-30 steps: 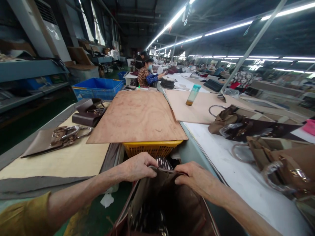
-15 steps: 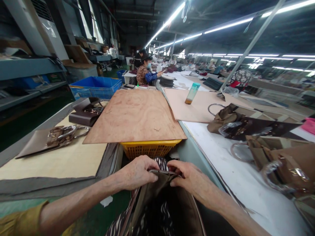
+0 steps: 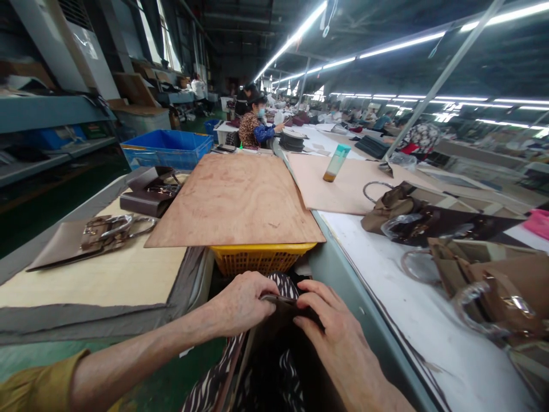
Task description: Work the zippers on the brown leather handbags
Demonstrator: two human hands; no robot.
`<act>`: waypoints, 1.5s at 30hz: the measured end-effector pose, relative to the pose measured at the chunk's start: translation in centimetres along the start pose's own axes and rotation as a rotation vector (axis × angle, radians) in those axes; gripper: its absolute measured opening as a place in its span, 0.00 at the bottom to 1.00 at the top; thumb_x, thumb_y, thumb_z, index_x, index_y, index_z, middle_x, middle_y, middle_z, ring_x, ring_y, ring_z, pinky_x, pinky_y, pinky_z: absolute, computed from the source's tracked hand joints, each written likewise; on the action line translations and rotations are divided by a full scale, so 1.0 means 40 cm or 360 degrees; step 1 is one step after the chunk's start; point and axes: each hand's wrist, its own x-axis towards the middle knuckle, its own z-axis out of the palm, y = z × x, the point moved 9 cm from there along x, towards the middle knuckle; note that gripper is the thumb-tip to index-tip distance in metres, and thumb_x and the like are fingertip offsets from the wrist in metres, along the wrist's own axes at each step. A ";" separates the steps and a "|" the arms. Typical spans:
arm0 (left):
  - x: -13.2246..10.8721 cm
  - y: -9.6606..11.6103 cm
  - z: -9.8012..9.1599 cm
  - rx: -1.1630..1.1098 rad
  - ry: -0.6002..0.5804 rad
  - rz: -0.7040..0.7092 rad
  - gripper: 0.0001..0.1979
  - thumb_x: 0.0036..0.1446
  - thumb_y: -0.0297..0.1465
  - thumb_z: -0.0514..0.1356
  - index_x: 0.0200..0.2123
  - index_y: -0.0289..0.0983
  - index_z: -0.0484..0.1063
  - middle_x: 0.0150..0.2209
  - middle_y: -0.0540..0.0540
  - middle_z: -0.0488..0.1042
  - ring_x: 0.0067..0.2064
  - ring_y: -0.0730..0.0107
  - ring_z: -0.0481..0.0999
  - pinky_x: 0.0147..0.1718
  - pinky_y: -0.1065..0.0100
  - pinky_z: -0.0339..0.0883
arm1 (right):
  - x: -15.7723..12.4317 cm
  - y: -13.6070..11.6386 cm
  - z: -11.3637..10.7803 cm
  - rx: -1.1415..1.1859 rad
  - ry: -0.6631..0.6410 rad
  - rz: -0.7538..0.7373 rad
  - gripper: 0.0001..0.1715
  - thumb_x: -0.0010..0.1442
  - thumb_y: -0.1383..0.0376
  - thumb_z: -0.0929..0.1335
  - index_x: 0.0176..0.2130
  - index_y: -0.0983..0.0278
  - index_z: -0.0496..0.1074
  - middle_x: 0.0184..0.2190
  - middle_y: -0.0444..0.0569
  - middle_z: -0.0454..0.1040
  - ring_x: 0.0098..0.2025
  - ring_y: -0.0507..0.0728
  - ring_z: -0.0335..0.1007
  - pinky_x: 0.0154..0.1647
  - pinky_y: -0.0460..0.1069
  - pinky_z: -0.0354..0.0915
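Pinching soft brown bag (image 3: 274,343), left hand (image 3: 240,302), right hand (image 3: 332,326).

Left hand (image 3: 240,303) and right hand (image 3: 332,335) meet, both grips closed

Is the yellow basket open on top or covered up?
Covered: a flat brown plywood board lies across the top of the yellow plastic mesh basket, hiding its inside.

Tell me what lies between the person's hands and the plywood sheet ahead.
Head view: a yellow basket stands between the plywood sheet, whose near edge lies on its rim, and the left hand and right hand at the brown bag.
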 end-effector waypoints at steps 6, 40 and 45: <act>-0.002 0.003 -0.007 -0.0025 0.0057 0.0031 0.14 0.43 0.26 0.51 0.30 0.37 0.75 0.28 0.52 0.72 0.31 0.69 0.67 0.30 0.74 0.57 | 0.005 -0.018 0.000 -0.0030 0.0080 -0.0103 0.10 0.50 0.76 0.65 0.31 0.61 0.71 0.47 0.49 0.67 0.50 0.60 0.61 0.51 0.56 0.59; -0.007 0.022 0.012 -0.0067 -0.0111 0.0212 0.14 0.44 0.24 0.50 0.32 0.38 0.73 0.27 0.54 0.68 0.30 0.73 0.64 0.28 0.76 0.53 | 0.040 0.011 0.004 0.0446 -0.0030 -0.0132 0.13 0.49 0.77 0.65 0.23 0.62 0.60 0.39 0.44 0.68 0.40 0.52 0.65 0.41 0.46 0.61; -0.006 0.018 0.006 -0.0056 -0.0082 0.0196 0.13 0.45 0.24 0.51 0.31 0.38 0.73 0.27 0.54 0.68 0.30 0.73 0.64 0.28 0.75 0.54 | 0.036 0.002 0.007 0.0436 -0.0092 -0.0178 0.12 0.49 0.77 0.64 0.26 0.61 0.61 0.39 0.43 0.68 0.41 0.51 0.65 0.42 0.46 0.59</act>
